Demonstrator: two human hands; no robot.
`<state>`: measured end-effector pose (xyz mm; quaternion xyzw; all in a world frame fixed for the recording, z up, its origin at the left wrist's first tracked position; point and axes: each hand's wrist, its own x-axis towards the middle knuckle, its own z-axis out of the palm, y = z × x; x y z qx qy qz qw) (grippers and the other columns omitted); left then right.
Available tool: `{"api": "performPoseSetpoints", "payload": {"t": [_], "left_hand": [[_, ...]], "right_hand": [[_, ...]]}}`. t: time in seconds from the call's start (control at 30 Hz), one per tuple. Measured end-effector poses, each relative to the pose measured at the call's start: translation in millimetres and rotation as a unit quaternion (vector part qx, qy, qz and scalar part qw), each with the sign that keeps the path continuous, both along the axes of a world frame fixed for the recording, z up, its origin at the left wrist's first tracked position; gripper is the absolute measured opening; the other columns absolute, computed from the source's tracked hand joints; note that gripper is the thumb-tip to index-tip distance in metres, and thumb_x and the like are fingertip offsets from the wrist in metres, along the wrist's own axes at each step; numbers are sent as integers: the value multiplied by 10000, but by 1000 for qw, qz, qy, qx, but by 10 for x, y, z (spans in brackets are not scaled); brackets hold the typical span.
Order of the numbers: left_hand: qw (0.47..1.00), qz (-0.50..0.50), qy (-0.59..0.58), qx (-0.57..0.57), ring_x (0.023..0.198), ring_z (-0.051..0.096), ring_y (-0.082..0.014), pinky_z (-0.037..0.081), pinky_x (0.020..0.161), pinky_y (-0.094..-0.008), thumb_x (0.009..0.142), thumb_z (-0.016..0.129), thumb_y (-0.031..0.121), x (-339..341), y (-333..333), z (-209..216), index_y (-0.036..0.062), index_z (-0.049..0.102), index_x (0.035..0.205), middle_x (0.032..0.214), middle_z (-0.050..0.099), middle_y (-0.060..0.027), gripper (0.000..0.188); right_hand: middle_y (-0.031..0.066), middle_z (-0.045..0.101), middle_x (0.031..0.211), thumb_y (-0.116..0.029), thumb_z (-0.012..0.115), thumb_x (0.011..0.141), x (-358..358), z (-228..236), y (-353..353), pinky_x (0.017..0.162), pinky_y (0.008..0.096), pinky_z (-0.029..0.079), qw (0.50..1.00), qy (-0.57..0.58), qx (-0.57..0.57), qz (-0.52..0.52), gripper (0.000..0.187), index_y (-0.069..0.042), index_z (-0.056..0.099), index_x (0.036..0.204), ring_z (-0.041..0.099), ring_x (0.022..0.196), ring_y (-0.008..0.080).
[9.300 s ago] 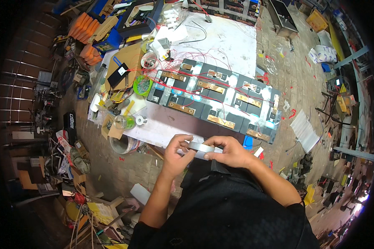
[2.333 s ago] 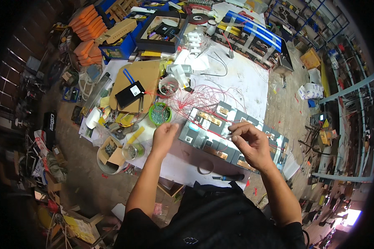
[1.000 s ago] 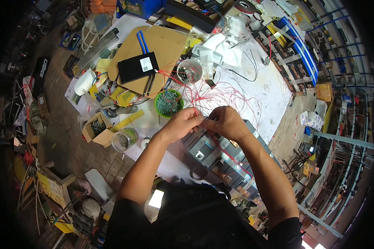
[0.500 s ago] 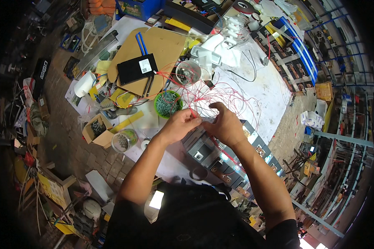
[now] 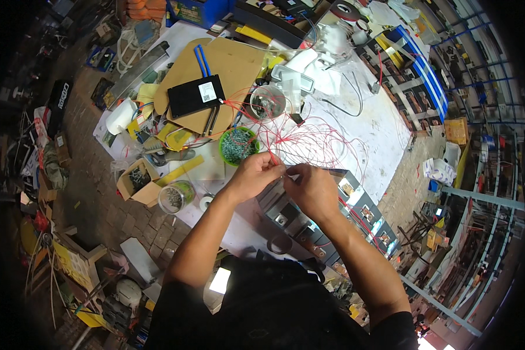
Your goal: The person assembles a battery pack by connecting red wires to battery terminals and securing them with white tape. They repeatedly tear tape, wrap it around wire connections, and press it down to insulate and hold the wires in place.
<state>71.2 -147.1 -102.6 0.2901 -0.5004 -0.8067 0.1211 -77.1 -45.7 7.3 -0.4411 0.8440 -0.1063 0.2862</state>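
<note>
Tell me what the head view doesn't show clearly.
In the head view:
Bare right hand: whether it pinches anything, hidden by its own back.
Thin red wires in the bare left hand: the gripped part, hidden by that hand.
Black battery block with copper terminals: partly covered by right hand and forearm.
Stacked orange pieces: cut off by the upper edge.
Grey pieces in the bright green round bowl: too small to identify.

Two hands (image 5: 255, 178). Red wires (image 5: 281, 139)? Lost count, they're too tangled. Two battery packs on the surface (image 5: 385, 140): one near pack (image 5: 283, 216), one far-right pack (image 5: 407, 81). Over left there's one black box (image 5: 186, 98) with two blue cables (image 5: 200, 60) and two black cables (image 5: 209, 122). Open containers, I get four around there: one green bowl (image 5: 221, 147), one clear tub (image 5: 284, 105), one clear jar (image 5: 188, 193), one small cardboard box (image 5: 144, 191).
</note>
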Motion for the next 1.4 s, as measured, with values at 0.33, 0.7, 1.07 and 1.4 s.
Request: {"api": "performPoseSetpoints", "payload": {"t": [0.33, 0.7, 1.07, 1.4], "left_hand": [[999, 8, -41, 7, 757, 595, -53, 471, 667, -248, 1035, 764, 176, -74, -8, -74, 51, 717, 999, 873, 689, 30, 138], [999, 14, -42, 31, 729, 586, -52, 475, 654, -241, 1014, 804, 251, -87, -19, 61, 62, 741, 1040, 853, 686, 39, 201], [987, -2, -129, 99, 596, 623, -70, 425, 503, -232, 1003, 803, 267, -103, -84, 327, 70, 750, 1075, 838, 743, -27, 216], [984, 27, -163, 63, 608, 678, -104, 469, 516, -242, 965, 789, 230, -139, -51, 433, 38, 766, 1055, 886, 782, -47, 213]], "right_hand": [[159, 802, 870, -293, 773, 908, 28, -53, 124, 733, 455, 612, 999, 15, -32, 3, 307, -48, 786, 1093, 781, 793, 360], [169, 767, 769, -322, 767, 915, -136, -46, 64, 713, 478, 605, 996, -22, -65, -49, 379, -49, 779, 1178, 771, 740, 367], [146, 727, 741, -198, 748, 953, -284, -65, 42, 652, 386, 533, 989, -112, -71, -62, 370, 18, 725, 1253, 676, 644, 217], [185, 759, 762, -178, 688, 996, -356, -25, 22, 689, 415, 579, 986, -143, -61, -59, 299, 9, 727, 1225, 760, 688, 297]]}}
